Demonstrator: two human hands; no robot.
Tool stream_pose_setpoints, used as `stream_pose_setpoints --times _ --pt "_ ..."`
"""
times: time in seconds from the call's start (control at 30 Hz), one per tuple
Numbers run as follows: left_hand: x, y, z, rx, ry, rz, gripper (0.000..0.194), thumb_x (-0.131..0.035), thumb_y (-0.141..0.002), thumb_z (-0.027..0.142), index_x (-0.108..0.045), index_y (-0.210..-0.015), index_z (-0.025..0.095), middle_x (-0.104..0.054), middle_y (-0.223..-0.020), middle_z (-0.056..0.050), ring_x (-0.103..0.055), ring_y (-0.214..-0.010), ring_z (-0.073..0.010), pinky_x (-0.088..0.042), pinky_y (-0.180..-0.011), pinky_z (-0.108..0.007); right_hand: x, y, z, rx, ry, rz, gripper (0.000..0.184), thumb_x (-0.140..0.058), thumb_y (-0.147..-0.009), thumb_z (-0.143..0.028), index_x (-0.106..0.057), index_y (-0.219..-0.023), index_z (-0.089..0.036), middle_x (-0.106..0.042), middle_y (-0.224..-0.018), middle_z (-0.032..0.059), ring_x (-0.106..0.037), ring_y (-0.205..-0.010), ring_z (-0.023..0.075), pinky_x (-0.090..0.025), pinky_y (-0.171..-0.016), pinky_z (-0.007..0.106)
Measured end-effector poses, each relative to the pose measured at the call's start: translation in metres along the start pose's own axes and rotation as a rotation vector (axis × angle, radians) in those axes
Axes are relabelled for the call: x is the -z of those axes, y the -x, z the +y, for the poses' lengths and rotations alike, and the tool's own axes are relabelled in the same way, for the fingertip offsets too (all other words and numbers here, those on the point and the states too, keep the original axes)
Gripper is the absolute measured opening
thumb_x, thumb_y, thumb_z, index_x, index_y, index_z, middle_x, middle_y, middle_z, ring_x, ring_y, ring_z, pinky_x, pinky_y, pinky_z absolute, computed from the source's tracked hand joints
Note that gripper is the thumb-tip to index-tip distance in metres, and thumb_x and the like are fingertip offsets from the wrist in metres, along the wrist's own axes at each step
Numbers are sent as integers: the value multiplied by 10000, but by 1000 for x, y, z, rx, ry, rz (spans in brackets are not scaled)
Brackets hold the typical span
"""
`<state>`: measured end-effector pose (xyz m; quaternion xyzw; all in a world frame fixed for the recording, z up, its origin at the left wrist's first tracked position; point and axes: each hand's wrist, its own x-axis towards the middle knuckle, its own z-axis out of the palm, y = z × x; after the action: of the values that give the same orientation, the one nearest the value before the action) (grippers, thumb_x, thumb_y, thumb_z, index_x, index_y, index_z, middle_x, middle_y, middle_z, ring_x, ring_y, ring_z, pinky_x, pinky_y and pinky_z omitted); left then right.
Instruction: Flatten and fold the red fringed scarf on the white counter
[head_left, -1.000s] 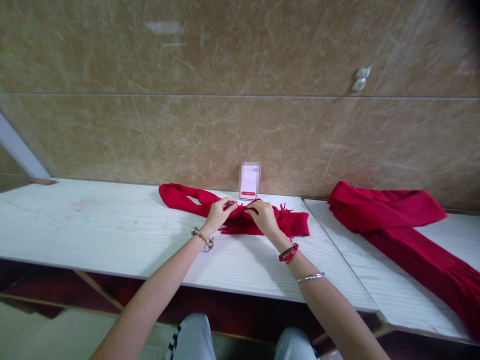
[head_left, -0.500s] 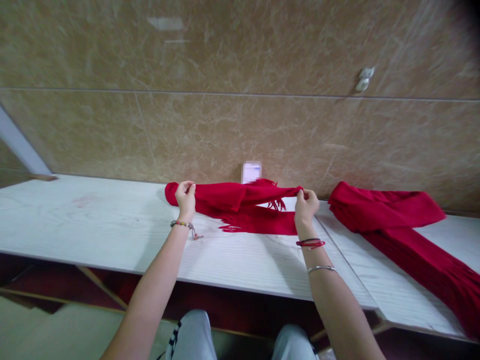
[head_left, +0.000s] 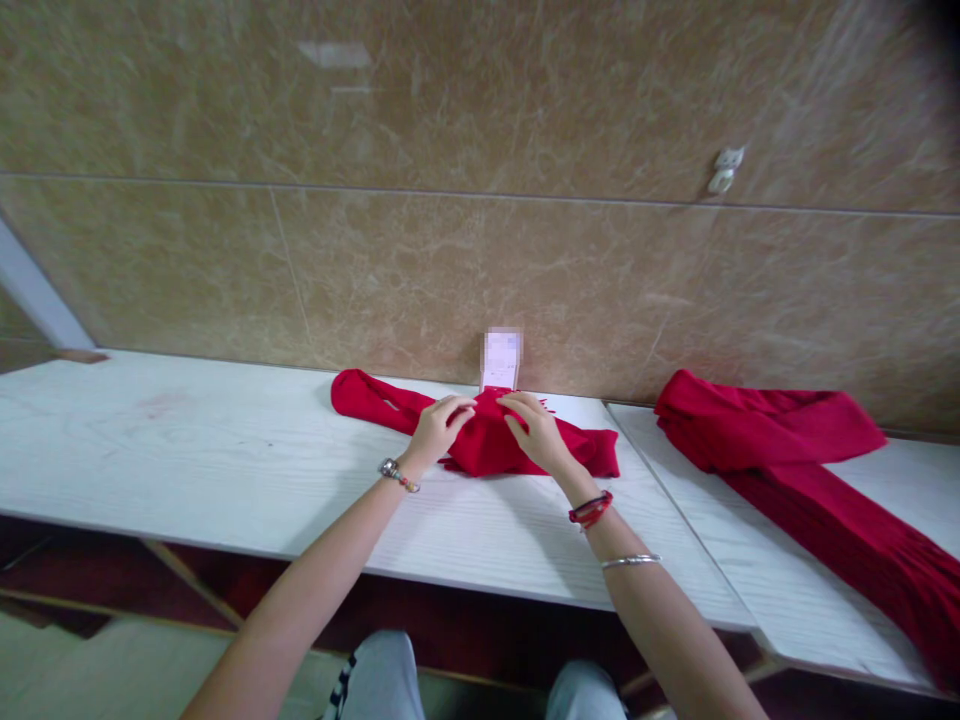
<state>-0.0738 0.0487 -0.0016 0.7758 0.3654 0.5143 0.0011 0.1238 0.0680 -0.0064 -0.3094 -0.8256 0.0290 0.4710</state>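
Observation:
A red fringed scarf [head_left: 487, 445] lies bunched on the white wooden table [head_left: 225, 450] near the wall. My left hand [head_left: 437, 428] pinches the scarf at its middle from the left. My right hand [head_left: 534, 432] grips the same bunched fold from the right, close beside the left. The scarf's left end [head_left: 360, 395] trails out toward the wall, and its right end [head_left: 596, 450] lies flat on the table.
A small white card [head_left: 501, 360] leans against the marble wall behind the scarf. A second, longer red scarf [head_left: 787, 450] lies across the adjoining table [head_left: 810, 590] on the right. My knees show below the table's front edge.
Half a second ago my hands held the scarf stretched wide and lifted. They have come back together at the middle, and the scarf is folded down onto the table.

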Motion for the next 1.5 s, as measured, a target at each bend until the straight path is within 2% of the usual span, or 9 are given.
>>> stream_pose_setpoints --times 0.17,0.37,0.47,0.67,0.83,0.93,1.1,1.27,1.5 --pt "-8 5 23 -270 7 -114 146 -484 -876 264 -605 -905 188 -659 -862 -26 -604 -826 -130 -483 -776 -252 -11 2 -7 72 -157 -159 434 -458 -805 -154 -474 -1232 -233 -468 -1242 104 -430 -1166 206 -379 -967 405" --pt "-6 5 24 -275 35 -159 144 -498 -868 263 -619 -845 187 -648 -785 -20 -591 -756 -124 -488 -718 -240 -14 4 -7 68 -75 -185 276 -468 -786 -127 -602 -1010 -218 -495 -1177 101 -454 -1114 223 -397 -920 429" --pt "-3 3 25 -240 33 -144 128 -503 -865 265 -609 -877 196 -642 -811 -17 -591 -781 -127 -485 -749 -250 -11 2 -5 49 30 -77 224 -440 -787 -116 -614 -894 -208 -529 -1103 99 -473 -1060 229 -410 -871 427" --pt "-6 1 12 -129 -27 -127 264 -574 -811 198 -543 -1073 199 -574 -1028 -51 -545 -980 -166 -444 -892 -320 17 -2 1 -65 211 351 164 -435 -744 -119 -540 -827 -212 -546 -1034 90 -484 -1009 224 -403 -860 414" --pt "-17 7 3 21 -51 -245 287 -607 -764 190 -551 -1046 177 -596 -975 -53 -562 -927 -193 -462 -849 -325 28 -3 -4 11 231 448 80 -494 -708 -139 -485 -713 -218 -603 -904 62 -542 -882 215 -422 -786 395" --pt "-15 5 1 36 -32 -153 207 -486 -786 85 -588 -945 173 -603 -922 -44 -560 -899 -177 -454 -841 -314 29 -3 -7 42 169 430 104 -469 -680 -123 -465 -678 -228 -616 -752 23 -561 -752 186 -442 -710 340" --pt "2 -5 -6 145 -27 120 288 -377 -744 21 -595 -877 154 -604 -881 -47 -555 -878 -170 -436 -820 -290 34 -2 -5 -144 205 464 88 -445 -638 -145 -453 -600 -224 -517 -511 -36 -473 -489 129 -376 -493 243" --pt "22 -16 -19 396 2 216 193 -397 -815 167 -588 -817 147 -632 -792 -24 -570 -763 -156 -435 -720 -243 42 -4 -8 -136 208 289 117 -534 -734 -290 -587 -683 -200 -621 -597 -5 -535 -525 125 -397 -529 232" --pt "43 -11 -29 210 -43 -186 280 -463 -815 372 -605 -700 160 -632 -688 -6 -550 -660 -146 -400 -644 -231 62 -4 -1 -141 266 237 275 -480 -816 -393 -641 -721 -191 -661 -664 32 -574 -576 148 -422 -568 246"
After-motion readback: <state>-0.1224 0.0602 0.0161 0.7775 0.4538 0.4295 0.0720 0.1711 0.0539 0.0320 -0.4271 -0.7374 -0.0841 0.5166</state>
